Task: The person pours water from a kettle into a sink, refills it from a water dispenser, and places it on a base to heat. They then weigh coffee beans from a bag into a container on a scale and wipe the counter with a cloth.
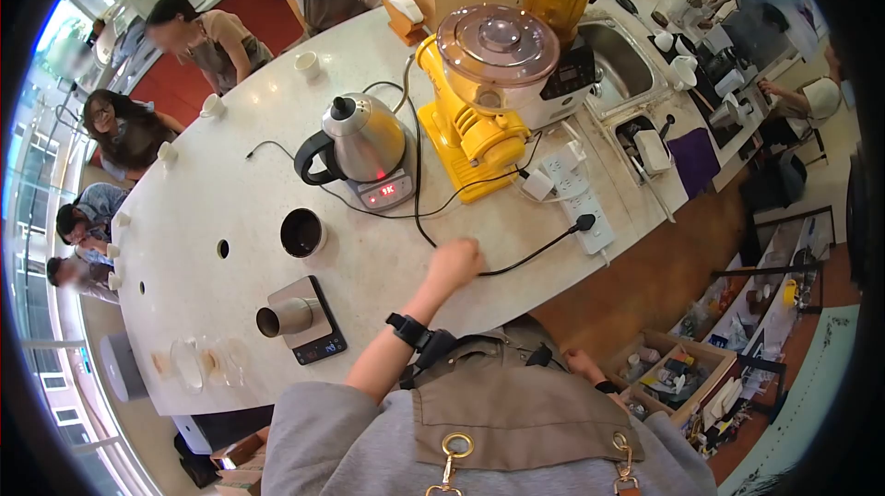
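My left hand (456, 263) rests as a loose fist on the white table, over the black power cord (530, 259), with no object showing in it. My right hand (583, 365) hangs low beside the apron, off the table, its fingers small and unclear. Left of centre, a steel kettle (364, 141) stands on a base with a lit red display. In front of it is a dark-inside cup (302, 232). A metal cup (293, 315) sits on a black scale (323, 345), left of my left forearm.
A yellow grinder (484, 141) and a power strip (581, 196) occupy the right side. Beyond are a blender and a sink (622, 67). Glass vessels (189, 365) stand at the near left. Several people are around the far edge; another person's arm (784, 95) shows far right.
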`<state>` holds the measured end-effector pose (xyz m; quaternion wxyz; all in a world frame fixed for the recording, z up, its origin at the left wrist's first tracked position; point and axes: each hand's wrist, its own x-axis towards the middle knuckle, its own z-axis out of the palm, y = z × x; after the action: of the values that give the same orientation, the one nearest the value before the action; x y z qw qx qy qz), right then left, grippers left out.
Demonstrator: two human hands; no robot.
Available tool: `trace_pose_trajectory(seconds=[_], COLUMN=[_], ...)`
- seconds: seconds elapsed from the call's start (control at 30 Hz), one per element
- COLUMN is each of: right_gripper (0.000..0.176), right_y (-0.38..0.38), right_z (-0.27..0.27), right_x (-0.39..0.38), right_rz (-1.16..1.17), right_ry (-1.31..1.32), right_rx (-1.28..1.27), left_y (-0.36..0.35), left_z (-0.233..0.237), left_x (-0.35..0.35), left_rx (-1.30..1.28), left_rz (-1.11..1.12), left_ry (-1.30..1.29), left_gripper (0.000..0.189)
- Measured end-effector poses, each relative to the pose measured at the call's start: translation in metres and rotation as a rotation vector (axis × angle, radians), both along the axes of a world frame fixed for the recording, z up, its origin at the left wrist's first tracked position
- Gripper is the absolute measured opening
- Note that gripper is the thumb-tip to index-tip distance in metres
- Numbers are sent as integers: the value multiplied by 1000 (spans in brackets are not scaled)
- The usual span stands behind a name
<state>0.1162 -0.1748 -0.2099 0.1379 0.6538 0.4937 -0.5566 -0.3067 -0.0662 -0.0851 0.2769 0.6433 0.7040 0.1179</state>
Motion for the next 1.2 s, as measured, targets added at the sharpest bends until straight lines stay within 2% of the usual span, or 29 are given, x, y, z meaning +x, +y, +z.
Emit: trace_pose_trajectory(seconds=[0.07,0.1,0.13,0.17,0.2,0.3,0.33,0.43,0.5,0.57,0.63,0.7,0.77,0.83,0.87,0.9,0.93,0.97,1.03,1.1,1.13,1.17,1.2], right_gripper=[29,31,31,32,33,29,29,25,25,25,26,26,26,28,28,28,28,27,26,25,25,26,26], right_y=[0,1,2,0,-3,-3,-6,1,12,26,34,31,25,24,19,23,27,30,33,30,26,26,30], right_z=[-8,-13,-18,-22,-23,9,3,-20,-43,-24,-24,-24,-35,-75,-32,-34,-35,-35,-30,-28,-37,-51,-62], right_x=[0,2,6,13,21,47,65,125,158,168,182,173,156,145,126,125,122,120,122,119,120,122,123], right_rz=[44,83,79,212,345,349,357,318,-17,-41,-241,-242,-252,201,193,220,258,298,299,329,287,240,260], right_ry=[3,-7,7,2,-8,48,47,82,107,127,126,142,171,234,159,152,106,59,70,52,64,78,72], right_rx=[-51,-113,-100,-139,-179,-217,-207,-227,-475,-453,-583,-564,-545,-547,-497,-493,-453,-412,-397,-347,-353,-362,-375], left_y=[-14,-20,-26,-31,-33,-41,-46,-70,-93,-122,-152,-186,-231,-295,-339,-359,-397,-454,-526,-532,-538,-543,-547], left_z=[-6,-8,-11,-15,-20,-25,-22,-16,-17,-23,-27,-38,-69,-161,-200,-161,-186,-231,-278,-255,-250,-242,-232], left_x=[29,38,47,54,56,61,64,85,107,128,147,160,173,169,172,189,193,199,219,236,256,273,287], left_rx=[87,100,176,249,211,365,386,495,553,539,534,426,-74,-299,-387,-554,-489,-427,-439,-596,-438,-433,-246], left_rz=[-173,-176,-152,-130,-132,-21,7,150,237,253,247,185,289,218,425,838,862,886,753,1099,1559,1587,1913], left_ry=[25,43,60,73,89,66,103,165,207,345,354,220,-140,-187,-312,-355,-259,-162,-149,-666,-1209,-1213,-1463], left_gripper=[20,20,19,20,20,16,14,16,16,15,14,14,21,30,36,39,40,42,40,41,34,34,30])
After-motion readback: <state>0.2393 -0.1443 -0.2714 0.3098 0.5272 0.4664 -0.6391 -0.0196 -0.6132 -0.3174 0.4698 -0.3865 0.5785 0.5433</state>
